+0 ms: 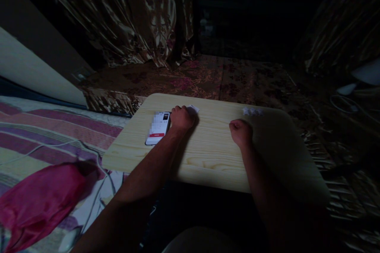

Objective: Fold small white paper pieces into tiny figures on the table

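My left hand [181,118] rests as a fist on a small light wooden table [208,154], fingers curled over a small white piece of paper [192,108] that pokes out past the knuckles. A phone [158,127] with a lit screen lies flat just left of that hand, touching or nearly touching it. My right hand [241,132] is closed in a fist on the table's middle right; nothing shows in it. A small crumpled white piece [252,111] lies beyond the right hand near the far edge.
A striped bedspread [44,134] with a magenta cloth [41,197] lies to the left. Patterned brown curtains [124,16] hang behind, above a patterned floor covering [208,77]. White cables and a white object [347,91] sit at the dim right.
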The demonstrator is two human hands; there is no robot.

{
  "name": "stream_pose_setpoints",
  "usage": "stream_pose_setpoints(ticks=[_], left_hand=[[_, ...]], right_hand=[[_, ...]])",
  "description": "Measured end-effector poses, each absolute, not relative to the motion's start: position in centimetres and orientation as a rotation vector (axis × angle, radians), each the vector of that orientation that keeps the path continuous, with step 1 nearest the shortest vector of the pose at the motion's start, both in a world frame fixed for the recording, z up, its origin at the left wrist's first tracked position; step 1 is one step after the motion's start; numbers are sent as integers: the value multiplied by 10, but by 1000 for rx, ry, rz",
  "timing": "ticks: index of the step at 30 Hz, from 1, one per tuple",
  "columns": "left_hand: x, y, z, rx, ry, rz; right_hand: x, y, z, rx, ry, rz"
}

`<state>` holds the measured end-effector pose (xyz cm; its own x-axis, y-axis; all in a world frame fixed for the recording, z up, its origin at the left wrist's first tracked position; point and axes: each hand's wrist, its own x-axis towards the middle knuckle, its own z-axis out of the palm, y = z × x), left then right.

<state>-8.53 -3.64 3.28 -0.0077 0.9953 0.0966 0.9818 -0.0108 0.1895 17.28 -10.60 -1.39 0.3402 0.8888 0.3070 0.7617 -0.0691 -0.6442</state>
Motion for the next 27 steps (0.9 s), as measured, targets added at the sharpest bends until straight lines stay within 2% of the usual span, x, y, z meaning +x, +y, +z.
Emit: stream_pose_setpoints(ticks=[9,27], left_hand=[[-83,-41,40,2233,2176,425],[-76,-35,36,2301,2017,270]], right_hand=[[172,-107,-12,-1867,-1439,226],[173,-106,-14,-1866,-1459,202]])
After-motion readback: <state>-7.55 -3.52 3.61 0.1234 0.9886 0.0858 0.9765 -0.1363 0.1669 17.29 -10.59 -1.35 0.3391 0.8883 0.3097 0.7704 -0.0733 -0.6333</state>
